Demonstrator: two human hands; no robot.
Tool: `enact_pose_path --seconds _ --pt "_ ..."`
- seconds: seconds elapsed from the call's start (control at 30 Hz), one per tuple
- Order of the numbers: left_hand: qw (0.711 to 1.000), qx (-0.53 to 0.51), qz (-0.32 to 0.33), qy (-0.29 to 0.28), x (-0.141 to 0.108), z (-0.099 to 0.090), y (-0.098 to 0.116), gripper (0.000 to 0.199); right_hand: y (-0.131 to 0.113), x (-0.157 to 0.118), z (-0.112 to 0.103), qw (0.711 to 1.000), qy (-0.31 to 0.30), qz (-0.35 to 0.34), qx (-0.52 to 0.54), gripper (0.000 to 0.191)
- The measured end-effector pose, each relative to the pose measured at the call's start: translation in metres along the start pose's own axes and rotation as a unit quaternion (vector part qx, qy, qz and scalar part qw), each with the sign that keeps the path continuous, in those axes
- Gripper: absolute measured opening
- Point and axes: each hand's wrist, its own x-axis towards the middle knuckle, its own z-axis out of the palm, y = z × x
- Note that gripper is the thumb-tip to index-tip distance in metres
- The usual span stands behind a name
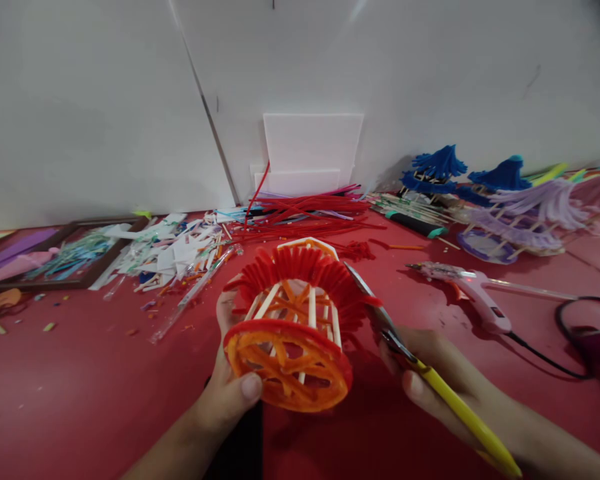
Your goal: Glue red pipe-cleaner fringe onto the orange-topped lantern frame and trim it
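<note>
My left hand is closed on a small round craft pavilion, its thumb on the rim. The pavilion is tilted so its orange spoked pipe-cleaner base with a red edge faces me. White stick posts run from that base to a fringe of red pipe cleaners. In my right hand is a pair of scissors with yellow handles. The scissor blades reach up to the right side of the red fringe; whether they are parted cannot be made out.
A pink hot glue gun with a black cord lies at right. Behind it stand blue pavilions and a lilac one. Red pipe cleaners lie at the back, paper scraps and a brown frame at left, on the red table.
</note>
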Motion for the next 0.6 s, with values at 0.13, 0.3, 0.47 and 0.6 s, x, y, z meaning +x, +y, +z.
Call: enact_pose_path --seconds 0.13,0.3,0.47,0.6 --pt "0.999 0.034 0.029 0.007 0.001 -0.007 -0.007 0.106 0.000 -0.001 -0.001 1.000 0.013 -0.005 -0.008 0.039" --pt "0.996 0.070 0.014 0.061 0.001 -0.008 -0.006 0.110 0.010 -0.004 0.001 1.000 -0.007 -0.006 -0.017 0.044" --pt "0.995 0.060 0.009 0.076 0.002 0.000 -0.004 0.111 0.017 -0.007 0.007 0.999 -0.040 -0.007 -0.003 0.050" --pt "0.996 0.066 0.006 0.062 0.003 0.003 -0.002 0.107 0.016 -0.005 0.009 0.999 -0.034 -0.012 -0.001 0.053"
